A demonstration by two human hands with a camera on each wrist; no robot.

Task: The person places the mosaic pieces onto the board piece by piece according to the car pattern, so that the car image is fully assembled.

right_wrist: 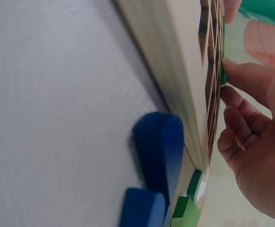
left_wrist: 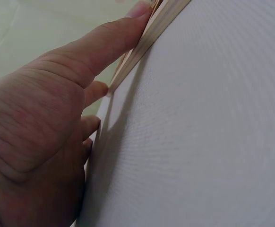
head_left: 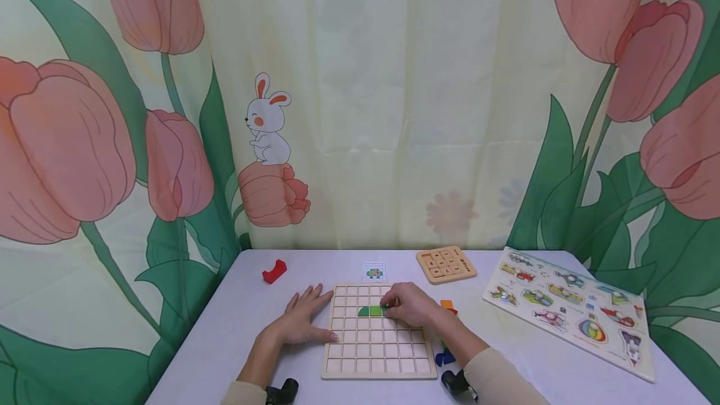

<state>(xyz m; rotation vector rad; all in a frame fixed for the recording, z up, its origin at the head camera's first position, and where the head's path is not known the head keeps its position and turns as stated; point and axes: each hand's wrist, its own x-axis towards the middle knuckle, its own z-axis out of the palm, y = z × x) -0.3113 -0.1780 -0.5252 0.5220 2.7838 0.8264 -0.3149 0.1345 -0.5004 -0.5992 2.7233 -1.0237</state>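
My left hand [head_left: 302, 319]: flat, steadying grid board [head_left: 378, 358] edge. My right hand [head_left: 412, 305]: pinching green block [head_left: 378, 310] on board.

head view above, both wrist views close along the grid board [head_left: 378, 331] edges

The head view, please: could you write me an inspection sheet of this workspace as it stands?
Surface: pale table, against a tulip-print curtain.
Job's things: wooden grid board lies flat; green pieces sit in its third row.
Clutter: red block, small pattern card, small wooden tile puzzle, vehicle peg puzzle, orange and blue pieces right of the board.
Grippers: left hand rests flat against the board's left edge; right hand pinches a green piece.
Cables: nothing seen.
Surroundings: curtain with rabbit print.
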